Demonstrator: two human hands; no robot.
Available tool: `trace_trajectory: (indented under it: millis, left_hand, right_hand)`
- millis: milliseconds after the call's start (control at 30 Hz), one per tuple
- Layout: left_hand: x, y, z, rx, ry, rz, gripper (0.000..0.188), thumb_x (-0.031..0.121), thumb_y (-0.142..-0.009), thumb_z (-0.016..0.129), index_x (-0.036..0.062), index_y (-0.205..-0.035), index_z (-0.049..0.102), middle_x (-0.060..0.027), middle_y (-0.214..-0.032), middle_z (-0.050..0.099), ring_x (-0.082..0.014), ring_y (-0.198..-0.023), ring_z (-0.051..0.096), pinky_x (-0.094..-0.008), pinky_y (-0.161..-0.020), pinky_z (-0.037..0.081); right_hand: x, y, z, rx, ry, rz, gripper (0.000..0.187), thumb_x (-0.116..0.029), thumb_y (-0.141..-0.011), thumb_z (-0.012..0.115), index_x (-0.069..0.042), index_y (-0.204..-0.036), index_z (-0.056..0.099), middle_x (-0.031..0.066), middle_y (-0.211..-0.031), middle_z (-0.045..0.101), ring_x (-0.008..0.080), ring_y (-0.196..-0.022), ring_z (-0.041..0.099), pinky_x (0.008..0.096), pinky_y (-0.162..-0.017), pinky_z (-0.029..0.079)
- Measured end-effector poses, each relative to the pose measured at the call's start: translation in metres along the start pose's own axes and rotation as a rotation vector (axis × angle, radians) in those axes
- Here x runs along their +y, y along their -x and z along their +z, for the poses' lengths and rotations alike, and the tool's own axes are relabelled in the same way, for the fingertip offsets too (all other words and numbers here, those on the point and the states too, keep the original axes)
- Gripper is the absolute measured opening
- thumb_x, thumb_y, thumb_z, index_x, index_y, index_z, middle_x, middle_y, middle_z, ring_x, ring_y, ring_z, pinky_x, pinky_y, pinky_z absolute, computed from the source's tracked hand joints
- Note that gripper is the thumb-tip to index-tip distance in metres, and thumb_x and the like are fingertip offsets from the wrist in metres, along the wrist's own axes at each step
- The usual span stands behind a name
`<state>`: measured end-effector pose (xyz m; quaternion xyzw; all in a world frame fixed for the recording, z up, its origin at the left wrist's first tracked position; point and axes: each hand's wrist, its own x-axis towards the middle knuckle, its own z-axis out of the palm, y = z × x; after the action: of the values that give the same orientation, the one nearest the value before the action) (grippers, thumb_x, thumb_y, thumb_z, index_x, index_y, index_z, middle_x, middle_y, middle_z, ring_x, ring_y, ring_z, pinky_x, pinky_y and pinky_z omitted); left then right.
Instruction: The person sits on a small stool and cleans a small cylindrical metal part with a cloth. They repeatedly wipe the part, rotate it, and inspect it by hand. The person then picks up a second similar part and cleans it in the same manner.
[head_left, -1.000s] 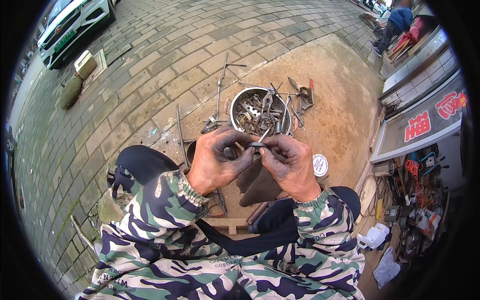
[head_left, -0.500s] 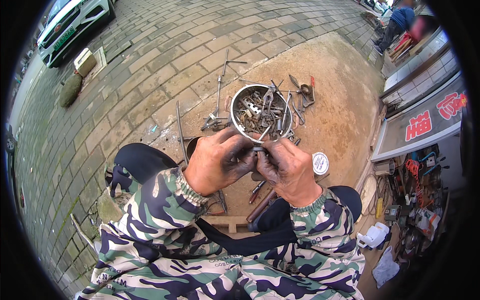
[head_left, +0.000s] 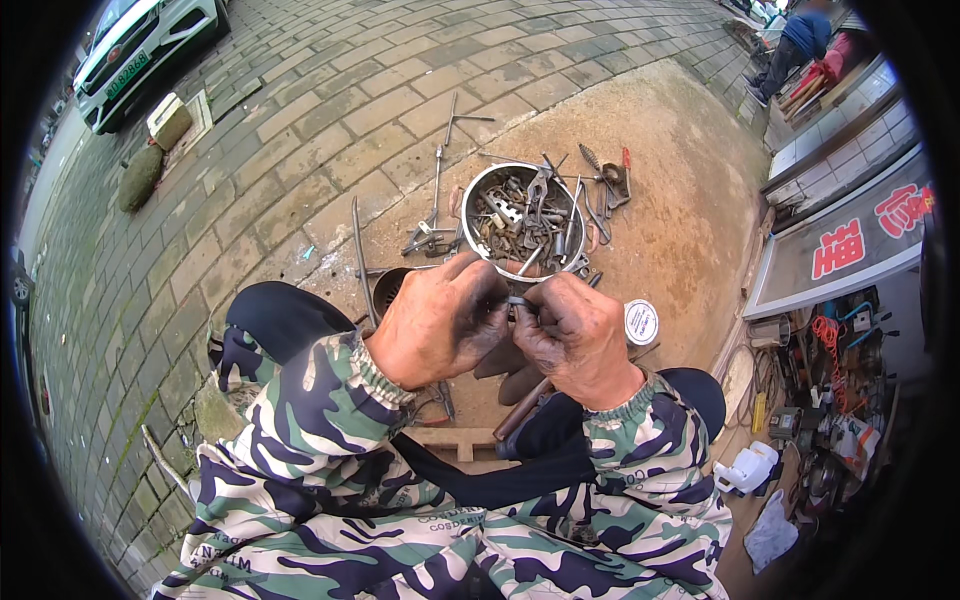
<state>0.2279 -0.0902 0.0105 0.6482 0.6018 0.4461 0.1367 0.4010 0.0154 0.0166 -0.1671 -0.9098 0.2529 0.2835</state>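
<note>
My left hand [head_left: 443, 318] and my right hand [head_left: 577, 335] meet in front of me, fingertips blackened with grease. Both are closed in a pinch on a small dark metal piece [head_left: 516, 301], mostly hidden by the fingers, so its kind is unclear. Just beyond the hands stands a round metal basin [head_left: 468, 222] heaped with loose hardware and tools. Among its contents lie pliers [head_left: 541, 190] and a perforated light metal plate [head_left: 503, 211]. Camouflage sleeves cover both forearms.
Around the basin lie a T-handle wrench [head_left: 437, 190], a curved bar [head_left: 360, 250] and a red-handled tool [head_left: 626, 165]. A white round lid [head_left: 641, 322] sits right of my right hand. A white car [head_left: 150, 50] is parked far left; a person [head_left: 800, 40] is far right, near a sign [head_left: 850, 235].
Both hands stay together on the small metal piece; the fingers have shifted slightly around it. Dark shapes below the hands show more than before.
</note>
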Motion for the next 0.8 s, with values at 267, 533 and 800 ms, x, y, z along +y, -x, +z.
trace_trajectory:
  millis: [267, 533, 800]
  left_hand:
    - [-0.010, 0.000, -0.002, -0.020, 0.046, 0.032, 0.021, 0.004, -0.082, 0.070, 0.0018, -0.101, 0.061, -0.0156, -0.086, 0.060, -0.0359, -0.074, 0.062, -0.0401, -0.066, 0.052]
    - [-0.012, 0.004, 0.000, -0.108, 0.046, -0.033, 0.016, 0.007, -0.081, 0.068, 0.0000, -0.090, 0.058, -0.0175, -0.082, 0.059, -0.0391, -0.072, 0.060, -0.0419, -0.065, 0.050]
    - [-0.019, 0.010, 0.011, -0.184, 0.167, -0.175, 0.017, 0.010, -0.079, 0.070, -0.0012, -0.084, 0.058, -0.0184, -0.069, 0.059, -0.0397, -0.064, 0.058, -0.0406, -0.061, 0.048]
  right_hand:
    - [0.000, 0.000, 0.006, 0.076, -0.034, -0.024, 0.018, -0.003, -0.076, 0.074, -0.002, -0.082, 0.057, 0.0136, -0.073, 0.055, 0.0354, -0.063, 0.062, 0.0401, -0.058, 0.051]
    - [0.000, -0.001, 0.008, -0.038, -0.050, 0.074, 0.021, -0.007, -0.077, 0.074, -0.002, -0.079, 0.054, 0.0160, -0.075, 0.059, 0.0364, -0.063, 0.062, 0.0406, -0.057, 0.049]
    - [0.005, 0.008, 0.015, -0.141, -0.161, 0.251, 0.021, -0.012, -0.076, 0.072, -0.001, -0.074, 0.055, 0.0160, -0.066, 0.059, 0.0345, -0.060, 0.061, 0.0393, -0.055, 0.047]
